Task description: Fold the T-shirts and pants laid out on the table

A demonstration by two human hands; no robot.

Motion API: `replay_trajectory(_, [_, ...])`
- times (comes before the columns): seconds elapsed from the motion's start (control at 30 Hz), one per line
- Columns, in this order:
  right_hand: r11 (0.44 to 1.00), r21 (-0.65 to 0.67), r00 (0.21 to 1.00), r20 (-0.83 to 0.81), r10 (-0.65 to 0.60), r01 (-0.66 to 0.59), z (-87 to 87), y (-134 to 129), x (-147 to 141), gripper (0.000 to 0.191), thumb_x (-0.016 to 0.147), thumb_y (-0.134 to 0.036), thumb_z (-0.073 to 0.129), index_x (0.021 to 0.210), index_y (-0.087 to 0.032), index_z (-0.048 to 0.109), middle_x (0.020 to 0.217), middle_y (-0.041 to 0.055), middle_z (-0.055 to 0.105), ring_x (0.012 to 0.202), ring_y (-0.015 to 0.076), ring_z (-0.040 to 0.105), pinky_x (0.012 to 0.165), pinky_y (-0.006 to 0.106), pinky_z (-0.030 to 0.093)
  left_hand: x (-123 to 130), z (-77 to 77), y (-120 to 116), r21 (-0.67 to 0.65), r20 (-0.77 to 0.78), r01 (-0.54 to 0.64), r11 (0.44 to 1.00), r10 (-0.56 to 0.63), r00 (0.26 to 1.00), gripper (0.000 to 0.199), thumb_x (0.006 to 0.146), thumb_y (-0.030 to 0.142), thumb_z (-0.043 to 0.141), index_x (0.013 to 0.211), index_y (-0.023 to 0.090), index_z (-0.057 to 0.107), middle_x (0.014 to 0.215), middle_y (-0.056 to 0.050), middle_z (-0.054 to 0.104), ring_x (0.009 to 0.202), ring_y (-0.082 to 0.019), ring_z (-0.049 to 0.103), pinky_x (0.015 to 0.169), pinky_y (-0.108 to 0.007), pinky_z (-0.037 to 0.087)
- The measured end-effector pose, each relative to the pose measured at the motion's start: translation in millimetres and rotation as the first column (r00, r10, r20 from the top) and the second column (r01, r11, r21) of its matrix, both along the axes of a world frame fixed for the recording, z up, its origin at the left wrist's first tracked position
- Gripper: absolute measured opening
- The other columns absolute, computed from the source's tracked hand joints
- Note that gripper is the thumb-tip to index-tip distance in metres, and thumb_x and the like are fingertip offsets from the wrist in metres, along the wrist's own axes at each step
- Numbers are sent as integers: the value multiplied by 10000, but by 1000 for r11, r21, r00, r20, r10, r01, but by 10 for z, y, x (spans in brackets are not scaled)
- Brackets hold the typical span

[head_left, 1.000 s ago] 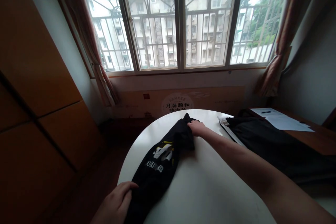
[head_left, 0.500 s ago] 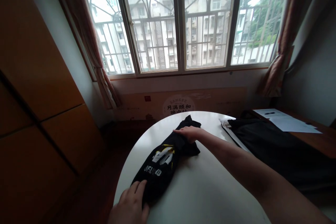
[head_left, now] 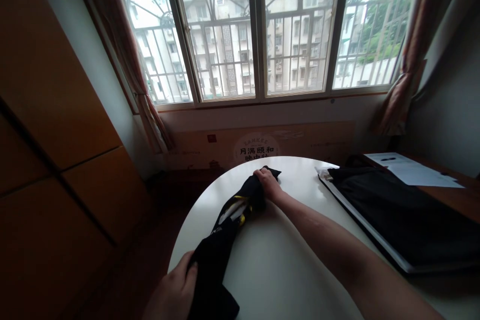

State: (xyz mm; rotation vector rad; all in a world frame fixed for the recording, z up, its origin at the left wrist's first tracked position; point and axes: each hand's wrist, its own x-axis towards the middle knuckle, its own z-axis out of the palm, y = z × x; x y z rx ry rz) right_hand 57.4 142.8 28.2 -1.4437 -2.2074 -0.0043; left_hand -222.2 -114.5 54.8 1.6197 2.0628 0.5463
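A black garment (head_left: 217,255) with a white and yellow print lies in a long, narrow bundle on the white round table (head_left: 285,270). Its exact kind does not show. My left hand (head_left: 176,280) grips the near end, thumb on top and the other fingers partly hidden. At the far end, close to the table's back edge, my right hand (head_left: 268,183) is closed around the cloth. Between the hands the print is creased and partly folded out of sight. A loose flap of the cloth hangs out beside my left hand.
To the right lies a stack of dark cloth (head_left: 405,215) with a white edge. Behind it, papers (head_left: 408,170) rest on a brown wooden surface. A printed cardboard panel (head_left: 187,145) stands below the window, and a wooden cabinet (head_left: 56,110) is on the left.
Both hands have closed on the garment, which is now narrower and folded lengthwise, with its lettering mostly hidden. My right hand has moved slightly farther away, toward the far end.
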Motion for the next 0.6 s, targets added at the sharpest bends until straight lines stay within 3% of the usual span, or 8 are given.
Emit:
replay_trajectory(0.13, [966,-223,969,175,173,-132,161,7,166,624,725,-158,720,1334,-237,610,1221,125,625,1058,276,606,871,320,483,141,61,-156,190,-450,-3,982,89,889,534,881,396,428,1347,224,624,1455,-134,558,1347,-370,476,1013,-519,454])
replay_trajectory(0.2, [957,-261,946,260,195,-126,338,21,240,616,698,-131,721,1297,-258,647,1214,117,648,1050,294,625,840,332,497,177,75,-197,213,-488,80,974,35,872,557,860,409,496,1387,267,604,1542,-95,475,1418,-352,404,1103,-528,382])
replay_trajectory(0.3, [987,-75,953,259,156,-141,505,80,272,515,758,-86,633,1231,-283,691,1270,95,651,1142,295,610,882,341,498,241,63,-203,30,-413,239,971,-205,887,630,777,432,624,1397,326,593,1583,-65,418,1465,-363,348,1163,-575,300])
replay_trajectory(0.37, [979,0,954,228,196,-202,471,161,256,632,761,-52,605,1340,-306,622,1438,83,560,1272,289,545,951,346,487,285,23,-182,-67,-363,260,963,-266,893,668,735,393,652,1395,306,597,1590,-93,398,1472,-389,330,1142,-609,320])
replay_trajectory(0.43, [964,-63,948,175,266,-259,339,267,242,788,682,-32,671,1408,-318,563,1530,83,475,1343,293,491,1009,356,467,308,-39,-155,-85,-350,233,969,-249,903,641,751,341,613,1387,265,608,1578,-121,413,1452,-383,371,1111,-580,379])
replay_trajectory(0.47, [955,-121,953,111,283,-270,256,322,240,835,620,-22,715,1392,-312,582,1500,93,509,1323,301,510,1015,363,464,306,-72,-142,-74,-352,220,973,-232,907,610,768,308,578,1374,248,620,1567,-122,433,1435,-365,404,1102,-547,405])
replay_trajectory(0.53, [942,-209,965,-61,256,-263,105,420,244,790,523,-6,765,1260,-278,689,1260,96,679,1159,297,619,968,365,483,276,-127,-120,-33,-352,204,978,-203,914,573,779,227,512,1335,239,644,1534,-101,486,1396,-321,464,1106,-482,421])
replay_trajectory(0.6, [952,-205,954,-243,176,-227,18,487,240,591,497,-6,779,1041,-237,774,925,53,737,936,260,676,877,346,503,218,-148,-103,28,-312,180,983,-163,936,557,772,171,463,1288,238,661,1472,-73,556,1349,-283,518,1119,-420,420])
